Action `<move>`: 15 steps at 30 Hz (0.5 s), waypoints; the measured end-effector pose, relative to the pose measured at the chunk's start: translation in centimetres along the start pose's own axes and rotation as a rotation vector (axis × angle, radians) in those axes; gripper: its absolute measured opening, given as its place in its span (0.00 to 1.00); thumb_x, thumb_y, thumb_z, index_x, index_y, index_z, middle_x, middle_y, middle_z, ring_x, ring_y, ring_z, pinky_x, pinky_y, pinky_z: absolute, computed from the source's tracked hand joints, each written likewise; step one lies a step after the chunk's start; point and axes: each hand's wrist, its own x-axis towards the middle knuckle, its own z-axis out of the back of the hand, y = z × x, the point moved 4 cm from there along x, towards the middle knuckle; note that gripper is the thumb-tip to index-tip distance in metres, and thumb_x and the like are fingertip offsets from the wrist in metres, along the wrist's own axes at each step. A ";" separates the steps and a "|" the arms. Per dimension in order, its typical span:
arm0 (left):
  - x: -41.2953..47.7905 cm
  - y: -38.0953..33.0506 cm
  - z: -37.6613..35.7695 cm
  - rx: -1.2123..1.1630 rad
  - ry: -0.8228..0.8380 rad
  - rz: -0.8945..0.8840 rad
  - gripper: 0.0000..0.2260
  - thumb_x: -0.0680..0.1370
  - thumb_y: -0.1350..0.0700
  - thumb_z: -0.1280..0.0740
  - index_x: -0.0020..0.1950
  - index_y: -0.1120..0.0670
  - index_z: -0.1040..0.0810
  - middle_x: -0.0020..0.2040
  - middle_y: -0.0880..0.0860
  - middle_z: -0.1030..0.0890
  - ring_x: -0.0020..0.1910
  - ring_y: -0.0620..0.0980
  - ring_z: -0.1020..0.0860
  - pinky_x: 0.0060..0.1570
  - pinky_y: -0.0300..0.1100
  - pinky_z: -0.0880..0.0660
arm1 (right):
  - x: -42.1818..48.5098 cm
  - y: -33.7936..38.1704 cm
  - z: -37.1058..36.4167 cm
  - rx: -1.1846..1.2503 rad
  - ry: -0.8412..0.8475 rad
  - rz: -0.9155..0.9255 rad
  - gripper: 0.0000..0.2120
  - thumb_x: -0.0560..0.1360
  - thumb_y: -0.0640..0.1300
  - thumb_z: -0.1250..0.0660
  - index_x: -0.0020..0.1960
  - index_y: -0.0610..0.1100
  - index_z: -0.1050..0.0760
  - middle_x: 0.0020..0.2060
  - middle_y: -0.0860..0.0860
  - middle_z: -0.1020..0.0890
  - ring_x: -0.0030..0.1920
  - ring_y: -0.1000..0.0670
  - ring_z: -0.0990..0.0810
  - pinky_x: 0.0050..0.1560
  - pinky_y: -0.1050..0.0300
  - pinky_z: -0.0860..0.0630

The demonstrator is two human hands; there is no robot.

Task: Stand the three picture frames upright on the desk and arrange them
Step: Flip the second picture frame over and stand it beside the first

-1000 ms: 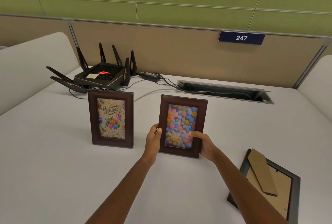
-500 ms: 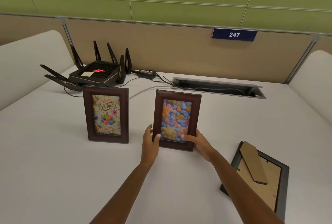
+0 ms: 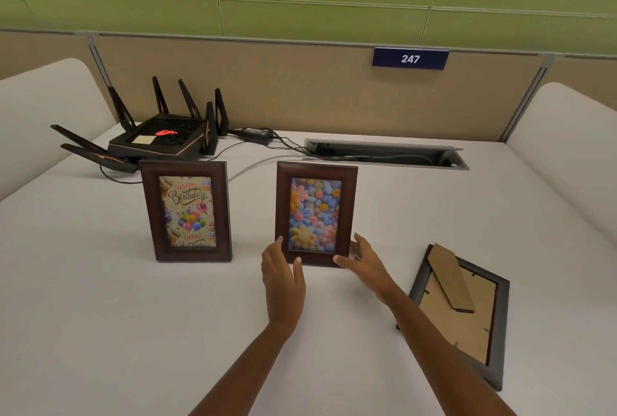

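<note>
While standing upright near the middle of the white desk point(image 3: 100, 315), flower frame point(image 3: 316, 213) flanked low down by both hands. Left hand point(image 3: 283, 277) spread loose, fingers straight, fingertips at the frame's lower left corner, gripping nothing. Right hand point(image 3: 362, 260) likewise spread, thumb tip by the lower right corner, fingers just behind that edge; contact hard to tell. Birthday frame point(image 3: 187, 212) upright just to the left, apart from the first, showing balloons and lettering. Third frame point(image 3: 462, 312) flat and face down at the right, well apart, cardboard stand folded on its back. Farther back at the left, black router point(image 3: 160, 140) with raised antennas, its power brick point(image 3: 255, 135) and cables running right into the open cable tray point(image 3: 387, 155) sunk into the desk, dark cords lying inside. Behind, tan divider carrying a blue sign point(image 3: 410, 58) reading 247.
</note>
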 end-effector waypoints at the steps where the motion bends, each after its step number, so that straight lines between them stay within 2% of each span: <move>1: -0.3 -0.3 -0.2 0.011 0.023 -0.006 0.20 0.77 0.60 0.37 0.68 0.60 0.35 0.66 0.61 0.29 0.66 0.56 0.30 0.63 0.49 0.29 | -0.3 -0.1 0.1 -0.024 -0.027 -0.007 0.37 0.72 0.46 0.32 0.72 0.42 0.50 0.72 0.43 0.38 0.70 0.42 0.36 0.68 0.47 0.35; 6: -2.2 -1.3 -1.5 0.042 0.205 -0.069 0.21 0.78 0.57 0.40 0.70 0.60 0.38 0.71 0.60 0.35 0.71 0.56 0.35 0.68 0.51 0.32 | -2.2 -0.6 0.8 -0.089 -0.150 -0.016 0.37 0.72 0.48 0.33 0.73 0.43 0.50 0.73 0.43 0.40 0.71 0.42 0.38 0.70 0.46 0.38; 11: -4.2 -3.1 -2.8 -0.036 0.413 -0.170 0.20 0.80 0.56 0.43 0.71 0.56 0.40 0.73 0.54 0.36 0.72 0.51 0.38 0.70 0.42 0.38 | -4.5 -0.6 2.6 -0.117 -0.324 0.015 0.30 0.74 0.45 0.36 0.72 0.41 0.46 0.72 0.43 0.38 0.71 0.44 0.38 0.71 0.48 0.40; 15: -5.5 -4.7 -4.8 -0.024 0.629 -0.195 0.20 0.80 0.54 0.45 0.72 0.54 0.42 0.74 0.52 0.38 0.73 0.49 0.40 0.71 0.42 0.40 | -6.3 -0.8 5.2 -0.167 -0.462 0.019 0.27 0.76 0.44 0.38 0.71 0.41 0.43 0.72 0.44 0.37 0.71 0.45 0.38 0.70 0.50 0.40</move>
